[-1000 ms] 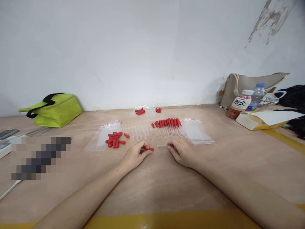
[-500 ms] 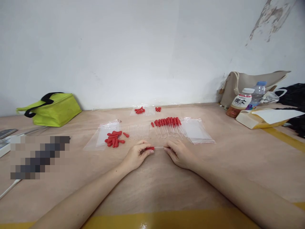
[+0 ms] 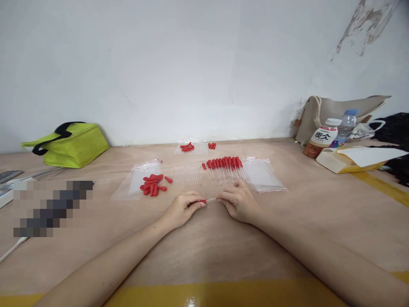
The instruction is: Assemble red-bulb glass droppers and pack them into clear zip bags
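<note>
My left hand (image 3: 184, 209) pinches a red rubber bulb (image 3: 202, 201), most of it hidden by the fingers. From the bulb a thin clear dropper tube (image 3: 211, 200) runs to my right hand (image 3: 238, 201), whose fingertips close on its far end. Just beyond my left hand lies a row of clear tubes (image 3: 186, 175). Loose red bulbs (image 3: 152, 186) are heaped on a plastic bag to the left. Behind my right hand, several droppers with red bulbs (image 3: 225, 163) lie side by side, next to a single loose bulb (image 3: 204, 166).
Clear zip bags (image 3: 266, 177) lie right of the droppers. More red bulbs (image 3: 187, 147) rest on plastic by the wall. A lime green bag (image 3: 78, 147) stands at the left. Bottles (image 3: 323, 137), a beige bag (image 3: 345, 106) and an opened paper packet (image 3: 351, 160) occupy the right.
My right hand has shifted slightly left, closer to my left hand, and its fingers have moved. The tube now slants up to the right, and less of the red bulb shows.
</note>
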`<move>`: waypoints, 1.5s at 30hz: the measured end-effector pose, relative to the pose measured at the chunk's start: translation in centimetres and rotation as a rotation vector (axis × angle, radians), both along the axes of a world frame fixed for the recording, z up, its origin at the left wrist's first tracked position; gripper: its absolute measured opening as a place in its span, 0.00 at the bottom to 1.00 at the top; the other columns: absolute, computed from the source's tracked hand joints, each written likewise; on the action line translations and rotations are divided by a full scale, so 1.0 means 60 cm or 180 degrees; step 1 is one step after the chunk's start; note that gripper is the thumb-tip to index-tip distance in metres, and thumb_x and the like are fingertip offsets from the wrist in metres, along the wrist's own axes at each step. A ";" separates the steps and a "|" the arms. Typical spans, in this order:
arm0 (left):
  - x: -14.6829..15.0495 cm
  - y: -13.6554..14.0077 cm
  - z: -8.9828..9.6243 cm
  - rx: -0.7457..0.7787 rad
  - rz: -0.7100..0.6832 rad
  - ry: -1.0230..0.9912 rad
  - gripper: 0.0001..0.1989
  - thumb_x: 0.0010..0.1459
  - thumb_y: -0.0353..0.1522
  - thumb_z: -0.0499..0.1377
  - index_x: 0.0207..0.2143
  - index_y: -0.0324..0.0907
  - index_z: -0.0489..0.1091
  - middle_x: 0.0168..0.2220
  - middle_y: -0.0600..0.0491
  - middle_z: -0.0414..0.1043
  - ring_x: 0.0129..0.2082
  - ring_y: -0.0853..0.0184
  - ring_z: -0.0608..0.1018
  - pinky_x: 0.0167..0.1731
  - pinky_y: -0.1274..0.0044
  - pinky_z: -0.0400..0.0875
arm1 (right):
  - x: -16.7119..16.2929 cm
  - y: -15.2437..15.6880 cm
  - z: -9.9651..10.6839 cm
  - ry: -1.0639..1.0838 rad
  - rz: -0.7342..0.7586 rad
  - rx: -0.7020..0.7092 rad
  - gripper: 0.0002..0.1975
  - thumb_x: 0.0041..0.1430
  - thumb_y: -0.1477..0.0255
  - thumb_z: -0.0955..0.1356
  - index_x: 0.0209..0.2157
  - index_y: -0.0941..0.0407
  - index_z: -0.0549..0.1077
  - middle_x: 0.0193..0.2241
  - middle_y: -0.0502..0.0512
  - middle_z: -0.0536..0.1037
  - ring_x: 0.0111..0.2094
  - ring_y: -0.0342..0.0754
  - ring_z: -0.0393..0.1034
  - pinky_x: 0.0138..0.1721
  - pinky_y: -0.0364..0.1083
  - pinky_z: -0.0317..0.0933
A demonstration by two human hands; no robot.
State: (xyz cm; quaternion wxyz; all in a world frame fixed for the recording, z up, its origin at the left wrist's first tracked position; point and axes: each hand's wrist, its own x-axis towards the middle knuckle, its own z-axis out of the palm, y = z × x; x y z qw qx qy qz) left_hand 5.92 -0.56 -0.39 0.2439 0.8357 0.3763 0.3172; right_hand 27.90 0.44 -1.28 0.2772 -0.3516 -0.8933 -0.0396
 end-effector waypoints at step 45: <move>-0.009 0.008 0.000 0.0274 0.0636 0.0539 0.07 0.55 0.33 0.54 0.35 0.41 0.68 0.32 0.52 0.65 0.29 0.70 0.70 0.30 0.76 0.67 | -0.090 0.135 0.035 0.0755 -0.2463 -0.1048 0.10 0.53 0.68 0.61 0.35 0.55 0.68 0.32 0.56 0.76 0.35 0.52 0.70 0.36 0.48 0.51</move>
